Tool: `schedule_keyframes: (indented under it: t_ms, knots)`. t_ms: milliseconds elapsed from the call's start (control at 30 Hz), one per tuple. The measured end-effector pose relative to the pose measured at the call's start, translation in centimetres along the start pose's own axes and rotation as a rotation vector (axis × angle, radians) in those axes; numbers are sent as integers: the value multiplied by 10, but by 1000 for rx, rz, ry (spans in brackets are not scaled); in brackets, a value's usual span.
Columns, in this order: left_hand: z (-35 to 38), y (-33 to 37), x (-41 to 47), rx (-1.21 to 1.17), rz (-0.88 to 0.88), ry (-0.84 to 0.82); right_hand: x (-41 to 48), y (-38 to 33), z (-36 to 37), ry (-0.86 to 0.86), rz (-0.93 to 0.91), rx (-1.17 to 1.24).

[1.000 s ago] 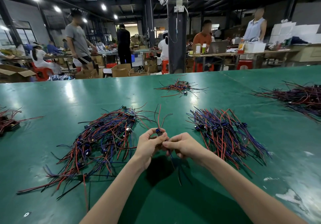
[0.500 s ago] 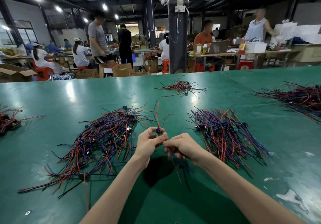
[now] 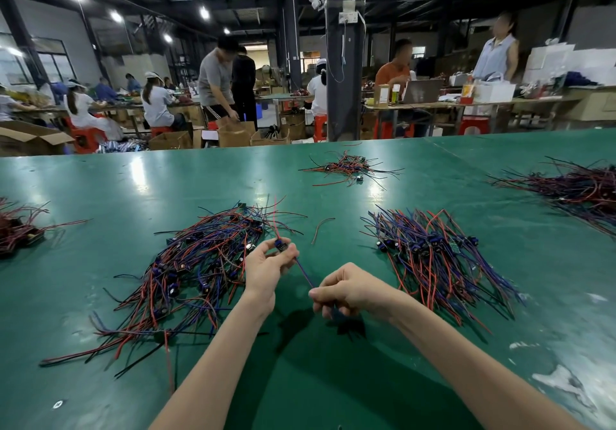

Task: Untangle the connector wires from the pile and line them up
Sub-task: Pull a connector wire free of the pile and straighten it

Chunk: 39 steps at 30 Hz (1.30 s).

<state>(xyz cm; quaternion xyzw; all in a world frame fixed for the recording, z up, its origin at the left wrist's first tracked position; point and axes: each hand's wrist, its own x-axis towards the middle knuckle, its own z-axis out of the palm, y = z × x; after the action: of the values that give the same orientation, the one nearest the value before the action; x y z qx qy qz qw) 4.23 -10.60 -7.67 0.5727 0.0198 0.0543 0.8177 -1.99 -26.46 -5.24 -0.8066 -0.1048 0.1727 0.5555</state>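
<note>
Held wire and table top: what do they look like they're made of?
The held wire, stretched between the left hand and the right hand, looks plastic-insulated: a smooth blue-purple jacket, thin and flexible. A metal core is likely but unseen. The table top looks like a green rubber or vinyl mat, semi-glossy: bright glare patches, and whitish scuffs at the right.

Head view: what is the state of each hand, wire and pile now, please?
left hand: fingers pinch the connector, above the table.
right hand: fingers pinch the blue wire.
blue wire: straight and tight between the hands.
left pile: tangled.
right pile: roughly lined up.
</note>
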Motion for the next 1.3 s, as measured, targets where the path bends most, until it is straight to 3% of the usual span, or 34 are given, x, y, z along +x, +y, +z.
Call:
schedule_keyframes:
  t_ms: [333,567,833,1000,1167,1300]
  knots:
    - [-8,2,7,-58,-17,67,-8,-4,-1,-206,20,-114]
    - [-5,-1,7,-56,-21,32,-11,-9,-2,-205,17,-170]
    - [-7,4,6,-113,-80,-9,-10,-8,-2,-302,-16,-61]
    - [-1,5,-4,-86,-198,-160,-1,-4,-3,-114,-23,38]
    - [11,-3,-16,89,-204,-314,5,1,-2,134,-111,83]
    - [14,-2,-19,105,-195,-333,7,3,-1,188,-116,107]
